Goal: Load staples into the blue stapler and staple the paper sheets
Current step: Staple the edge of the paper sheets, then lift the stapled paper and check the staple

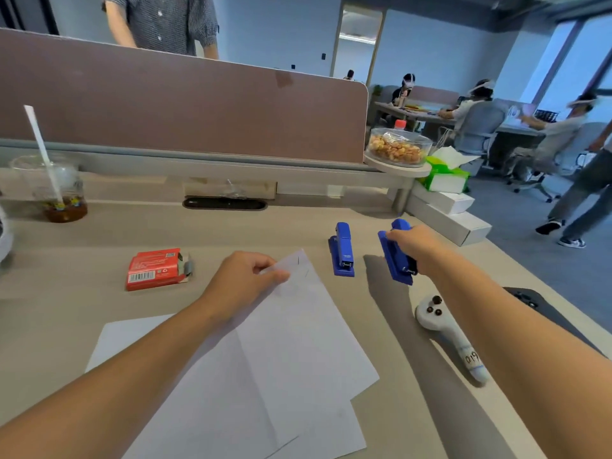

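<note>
Several white paper sheets lie spread on the desk in front of me. My left hand pinches their far corner, where small staple marks show. My right hand grips a blue stapler from its right side, just above or on the desk; I cannot tell which. A second blue stapler rests shut on the desk between my hands. A red staple box, open at its right end, lies to the left of the paper.
A white controller lies under my right forearm, beside a dark phone. An iced drink cup stands far left. A nut container, tissue box and white boxes sit far right. A partition backs the desk; a person stands behind it.
</note>
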Action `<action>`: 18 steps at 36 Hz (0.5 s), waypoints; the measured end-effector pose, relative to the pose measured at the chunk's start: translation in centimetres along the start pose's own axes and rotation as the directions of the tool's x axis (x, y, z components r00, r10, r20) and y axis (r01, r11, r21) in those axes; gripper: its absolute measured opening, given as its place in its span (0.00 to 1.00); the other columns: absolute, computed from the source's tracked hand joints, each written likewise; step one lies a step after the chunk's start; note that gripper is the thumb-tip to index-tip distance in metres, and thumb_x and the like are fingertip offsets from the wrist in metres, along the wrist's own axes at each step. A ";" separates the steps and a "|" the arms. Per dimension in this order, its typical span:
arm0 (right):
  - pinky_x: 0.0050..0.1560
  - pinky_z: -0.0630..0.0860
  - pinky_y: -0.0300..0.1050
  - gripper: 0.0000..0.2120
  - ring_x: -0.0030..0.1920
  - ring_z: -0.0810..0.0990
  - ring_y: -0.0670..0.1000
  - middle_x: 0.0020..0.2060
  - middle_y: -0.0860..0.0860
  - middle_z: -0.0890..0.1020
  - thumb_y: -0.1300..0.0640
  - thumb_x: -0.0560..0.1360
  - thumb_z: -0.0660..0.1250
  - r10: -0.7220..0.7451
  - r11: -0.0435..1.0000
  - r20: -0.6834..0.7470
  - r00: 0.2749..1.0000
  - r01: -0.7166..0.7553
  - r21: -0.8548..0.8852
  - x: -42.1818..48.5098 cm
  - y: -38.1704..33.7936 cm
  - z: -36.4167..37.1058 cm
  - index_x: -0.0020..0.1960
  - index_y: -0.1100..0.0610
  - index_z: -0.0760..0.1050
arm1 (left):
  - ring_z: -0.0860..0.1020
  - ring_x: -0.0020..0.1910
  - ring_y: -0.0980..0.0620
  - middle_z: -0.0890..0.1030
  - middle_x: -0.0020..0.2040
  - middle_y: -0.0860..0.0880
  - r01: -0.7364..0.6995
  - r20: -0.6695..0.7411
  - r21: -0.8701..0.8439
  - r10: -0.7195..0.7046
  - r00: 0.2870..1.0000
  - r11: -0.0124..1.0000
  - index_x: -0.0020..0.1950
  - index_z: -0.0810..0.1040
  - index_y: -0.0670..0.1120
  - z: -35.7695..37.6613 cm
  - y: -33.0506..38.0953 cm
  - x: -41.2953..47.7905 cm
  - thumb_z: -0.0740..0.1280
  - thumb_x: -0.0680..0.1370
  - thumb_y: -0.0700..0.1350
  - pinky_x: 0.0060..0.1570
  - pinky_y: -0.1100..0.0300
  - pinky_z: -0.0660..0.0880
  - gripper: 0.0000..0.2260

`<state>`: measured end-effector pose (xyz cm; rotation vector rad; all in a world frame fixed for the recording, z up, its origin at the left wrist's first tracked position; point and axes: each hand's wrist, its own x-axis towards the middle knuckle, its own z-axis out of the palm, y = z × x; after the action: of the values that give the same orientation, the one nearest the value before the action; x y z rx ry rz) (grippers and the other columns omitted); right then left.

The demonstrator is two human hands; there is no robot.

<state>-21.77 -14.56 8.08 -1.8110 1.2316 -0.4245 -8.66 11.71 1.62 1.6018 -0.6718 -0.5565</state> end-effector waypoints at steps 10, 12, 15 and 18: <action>0.36 0.68 0.45 0.12 0.35 0.71 0.53 0.34 0.55 0.71 0.59 0.78 0.63 0.015 0.956 -0.082 0.996 -0.038 -0.290 4.7 1.3 1.7 0.39 0.60 0.64 | 0.78 0.34 0.52 0.80 0.33 0.47 -0.014 -0.017 0.001 0.014 1.000 1.000 0.39 0.83 0.37 2.2 0.9 2.1 0.72 0.75 0.39 0.37 0.61 0.75 0.07; 0.33 0.66 0.44 0.10 0.36 0.72 0.53 0.34 0.55 0.71 0.59 0.78 0.63 0.016 0.953 -0.088 0.996 -0.042 -0.301 5.1 1.3 1.9 0.40 0.60 0.65 | 0.79 0.33 0.53 0.81 0.33 0.47 -0.016 -0.021 -0.009 0.016 1.000 1.000 0.38 0.83 0.37 2.4 1.1 2.1 0.72 0.75 0.37 0.35 0.63 0.76 0.06; 0.34 0.68 0.44 0.12 0.41 0.74 0.55 0.36 0.56 0.72 0.59 0.77 0.65 0.021 0.945 -0.092 0.996 -0.050 -0.322 5.4 1.5 2.2 0.38 0.59 0.64 | 0.79 0.32 0.54 0.82 0.33 0.47 -0.023 -0.032 0.021 0.024 0.999 1.000 0.40 0.84 0.37 2.6 1.4 2.0 0.72 0.75 0.38 0.32 0.66 0.75 0.06; 0.41 0.70 0.47 0.09 0.44 0.75 0.56 0.41 0.57 0.75 0.58 0.77 0.66 0.033 0.938 -0.080 0.996 -0.059 -0.343 5.3 1.7 2.4 0.45 0.60 0.67 | 0.80 0.31 0.57 0.82 0.33 0.46 -0.026 -0.033 0.042 0.027 0.999 0.999 0.41 0.83 0.34 2.5 1.5 1.9 0.72 0.76 0.37 0.32 0.69 0.75 0.06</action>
<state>-18.72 -18.32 4.41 -2.0700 1.4689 -0.2603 -9.19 8.43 2.84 1.6353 -0.6826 -0.4982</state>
